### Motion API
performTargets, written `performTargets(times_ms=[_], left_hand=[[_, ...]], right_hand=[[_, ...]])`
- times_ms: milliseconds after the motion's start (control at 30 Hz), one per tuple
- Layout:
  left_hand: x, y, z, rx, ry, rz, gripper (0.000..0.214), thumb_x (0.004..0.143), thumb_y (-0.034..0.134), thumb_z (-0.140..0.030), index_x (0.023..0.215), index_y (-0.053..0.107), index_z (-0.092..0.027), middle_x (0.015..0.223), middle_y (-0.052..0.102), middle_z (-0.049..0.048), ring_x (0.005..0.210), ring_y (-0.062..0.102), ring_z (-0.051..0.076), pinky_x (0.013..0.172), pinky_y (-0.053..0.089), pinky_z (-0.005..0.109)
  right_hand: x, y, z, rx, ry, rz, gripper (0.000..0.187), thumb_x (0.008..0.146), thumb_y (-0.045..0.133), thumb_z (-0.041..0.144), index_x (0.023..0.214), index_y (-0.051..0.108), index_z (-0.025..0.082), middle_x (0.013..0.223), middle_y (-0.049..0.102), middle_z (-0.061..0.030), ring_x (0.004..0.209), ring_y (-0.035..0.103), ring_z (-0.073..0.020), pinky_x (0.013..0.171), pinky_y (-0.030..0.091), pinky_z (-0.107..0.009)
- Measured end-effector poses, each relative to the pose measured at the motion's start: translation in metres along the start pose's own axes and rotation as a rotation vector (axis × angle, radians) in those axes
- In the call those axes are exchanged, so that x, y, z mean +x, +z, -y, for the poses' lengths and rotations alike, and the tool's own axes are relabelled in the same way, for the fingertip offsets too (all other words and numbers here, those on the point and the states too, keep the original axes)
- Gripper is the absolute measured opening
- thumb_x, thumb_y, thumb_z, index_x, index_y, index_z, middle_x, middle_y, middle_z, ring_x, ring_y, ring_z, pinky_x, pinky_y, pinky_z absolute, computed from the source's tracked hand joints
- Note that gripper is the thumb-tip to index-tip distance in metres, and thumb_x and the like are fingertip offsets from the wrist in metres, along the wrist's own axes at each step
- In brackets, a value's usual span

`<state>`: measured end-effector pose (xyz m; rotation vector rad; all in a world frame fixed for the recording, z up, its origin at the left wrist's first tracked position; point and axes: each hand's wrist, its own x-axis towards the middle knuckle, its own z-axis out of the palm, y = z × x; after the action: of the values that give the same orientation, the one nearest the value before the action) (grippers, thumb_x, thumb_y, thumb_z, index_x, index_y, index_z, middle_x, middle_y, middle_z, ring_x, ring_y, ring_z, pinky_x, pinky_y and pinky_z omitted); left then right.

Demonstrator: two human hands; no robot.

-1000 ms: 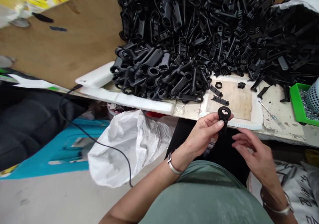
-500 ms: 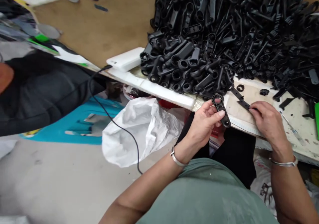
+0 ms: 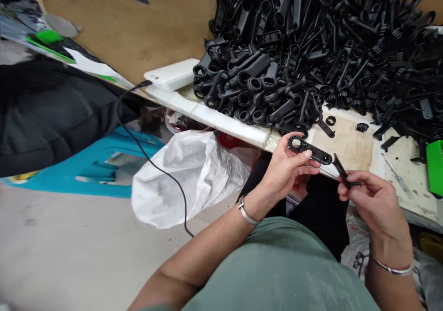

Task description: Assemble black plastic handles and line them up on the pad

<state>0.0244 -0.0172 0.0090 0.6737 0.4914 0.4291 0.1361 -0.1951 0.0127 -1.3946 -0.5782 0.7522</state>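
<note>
My left hand [image 3: 282,170] is closed on a black plastic arm with a toothed ring at one end [image 3: 316,155], its hollow side facing up and its narrow end pointing right. My right hand [image 3: 377,200] pinches a small, thin black plastic piece with a forked tip [image 3: 340,168], just right of the arm's narrow end and apart from it. On the table in front lie a flat black strip [image 3: 326,128], a small toothed ring [image 3: 331,120] and another toothed part [image 3: 362,127].
A large heap of black plastic parts [image 3: 256,66] covers the back of the table. A screwdriver [image 3: 394,170] and a green object [image 3: 434,167] lie at right. A white power bank [image 3: 173,74] with a black cable sits left. A white sack [image 3: 187,177] hangs below the edge.
My right hand has lifted the thin black piece off the table and drawn it back toward me. My left hand has turned the ring-ended arm from pointing down to pointing right.
</note>
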Motion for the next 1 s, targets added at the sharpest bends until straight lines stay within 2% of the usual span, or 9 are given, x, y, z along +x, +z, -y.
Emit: performTargets(times_ms=[133,233,367,500,633,800,900,1000], left_hand=[[-0.003,0.004,0.001,-0.030,-0.012,0.039,0.045,0.073,0.080,-0.022,0.107,0.051,-0.021,0.078,0.065,-0.0046,0.068,0.073,0.016,0.066,0.062,0.031],[-0.004,0.004,0.002,-0.048,-0.039,0.087,0.039,0.078,0.078,-0.027,0.105,0.051,-0.020,0.078,0.069,-0.0013,0.074,0.075,0.021,0.074,0.062,0.035],[-0.003,0.003,0.005,-0.095,-0.058,0.099,0.026,0.085,0.072,-0.028,0.099,0.054,-0.017,0.084,0.072,0.0038,0.081,0.076,0.021,0.080,0.061,0.035],[-0.001,0.003,0.007,-0.132,-0.066,0.096,0.018,0.087,0.069,-0.024,0.098,0.056,-0.016,0.089,0.073,0.0047,0.084,0.076,0.020,0.080,0.060,0.032],[-0.002,0.004,0.008,-0.128,-0.088,0.116,0.020,0.085,0.071,-0.023,0.100,0.060,-0.016,0.089,0.072,0.0041,0.081,0.074,0.017,0.081,0.061,0.032],[-0.002,0.002,0.011,-0.113,-0.092,0.132,0.026,0.079,0.079,-0.027,0.098,0.065,-0.016,0.090,0.072,0.0047,0.083,0.072,0.017,0.085,0.061,0.036],[-0.001,-0.001,0.011,-0.121,-0.106,0.144,0.030,0.077,0.081,-0.029,0.098,0.064,-0.016,0.095,0.073,0.0071,0.089,0.073,0.018,0.082,0.058,0.029],[-0.003,0.000,0.011,-0.149,-0.115,0.132,0.034,0.074,0.084,-0.030,0.097,0.065,-0.016,0.092,0.072,0.0060,0.085,0.072,0.016,0.079,0.056,0.025]], right_hand=[[-0.001,0.010,-0.004,-0.099,-0.045,0.026,0.014,0.086,0.079,0.026,0.099,0.075,0.022,0.080,0.075,-0.0029,0.066,0.072,-0.0156,0.066,0.064,-0.027],[0.004,0.015,-0.005,-0.200,-0.136,-0.031,0.015,0.094,0.069,0.032,0.106,0.074,0.025,0.083,0.075,-0.0012,0.065,0.070,-0.0131,0.064,0.062,-0.025],[0.008,0.018,-0.006,-0.415,-0.212,-0.143,0.022,0.097,0.064,0.033,0.116,0.073,0.025,0.082,0.073,0.0006,0.068,0.069,-0.0116,0.070,0.060,-0.025],[0.008,0.021,-0.004,-0.403,-0.225,-0.162,0.033,0.099,0.061,0.035,0.130,0.066,0.024,0.073,0.069,0.0027,0.063,0.066,-0.0122,0.069,0.059,-0.028],[0.014,0.025,0.001,-0.409,-0.250,-0.256,0.027,0.098,0.060,0.032,0.122,0.067,0.023,0.065,0.064,0.0050,0.057,0.061,-0.0116,0.062,0.056,-0.026],[0.025,0.026,0.002,-0.665,-0.299,-0.364,0.030,0.093,0.062,0.036,0.118,0.070,0.020,0.058,0.062,0.0053,0.053,0.060,-0.0136,0.060,0.053,-0.027],[0.031,0.024,-0.001,-0.737,-0.326,-0.406,0.031,0.092,0.064,0.040,0.114,0.073,0.019,0.058,0.063,0.0044,0.050,0.059,-0.0133,0.058,0.051,-0.027],[0.032,0.026,0.001,-0.685,-0.332,-0.399,0.030,0.093,0.064,0.041,0.109,0.076,0.019,0.056,0.062,0.0037,0.047,0.057,-0.0130,0.053,0.050,-0.026]])
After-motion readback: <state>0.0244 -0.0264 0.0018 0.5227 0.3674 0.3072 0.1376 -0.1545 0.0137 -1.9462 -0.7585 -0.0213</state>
